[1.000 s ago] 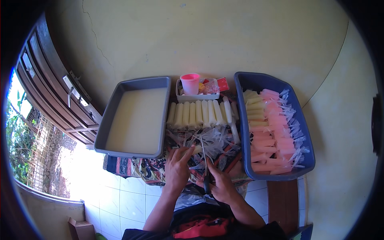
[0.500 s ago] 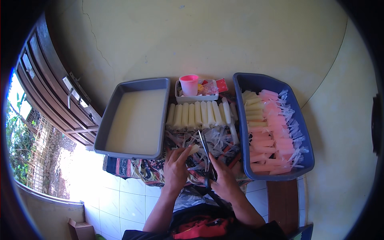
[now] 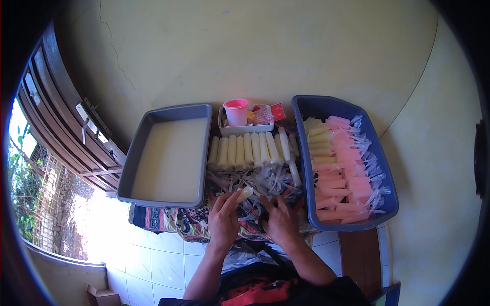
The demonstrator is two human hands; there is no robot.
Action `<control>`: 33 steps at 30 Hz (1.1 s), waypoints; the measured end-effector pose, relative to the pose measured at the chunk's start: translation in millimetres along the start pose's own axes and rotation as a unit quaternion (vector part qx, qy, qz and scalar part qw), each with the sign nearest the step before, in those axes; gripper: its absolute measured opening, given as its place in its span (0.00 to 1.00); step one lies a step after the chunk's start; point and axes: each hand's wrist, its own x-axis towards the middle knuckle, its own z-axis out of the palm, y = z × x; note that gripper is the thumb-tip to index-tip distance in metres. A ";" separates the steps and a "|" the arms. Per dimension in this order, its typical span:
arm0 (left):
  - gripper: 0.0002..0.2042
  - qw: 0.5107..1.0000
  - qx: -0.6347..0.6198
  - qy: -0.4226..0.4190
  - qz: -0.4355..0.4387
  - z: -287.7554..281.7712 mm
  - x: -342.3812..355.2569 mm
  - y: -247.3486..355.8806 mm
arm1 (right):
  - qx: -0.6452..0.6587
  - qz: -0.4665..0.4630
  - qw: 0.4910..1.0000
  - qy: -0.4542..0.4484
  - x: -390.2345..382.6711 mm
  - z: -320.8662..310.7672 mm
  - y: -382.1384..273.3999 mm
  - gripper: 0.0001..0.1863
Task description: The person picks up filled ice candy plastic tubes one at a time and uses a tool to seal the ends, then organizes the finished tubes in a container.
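My left hand (image 3: 223,222) is closed on a short pale filled plastic tube (image 3: 245,194), its end showing beyond my fingertips. Just to its right, my right hand (image 3: 279,219) is palm down over scissors (image 3: 263,222), gripping their dark handles; the blades are mostly hidden. Both hands are over clear plastic scraps (image 3: 265,178) on a patterned cloth (image 3: 178,222). Behind the scraps lies a row of cream-filled tubes (image 3: 247,150).
At left stands a grey tub (image 3: 127,173) of pale liquid; at right, a blue tub (image 3: 382,153) of pink and cream tubes. Behind the row, a pink cup (image 3: 236,115) stands in a small white tray (image 3: 245,128). An open wooden door (image 3: 61,112) is at far left.
My right hand has turned palm down and moved slightly forward, and the scissor blades that pointed forward are mostly out of sight. My left hand still holds the tube; the view has shifted slightly.
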 end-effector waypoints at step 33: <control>0.20 0.930 -0.310 -0.033 -0.197 22.5 27.1 16.9 | 0.296 -0.127 0.933 0.160 19.0 1.0 -21.0 0.41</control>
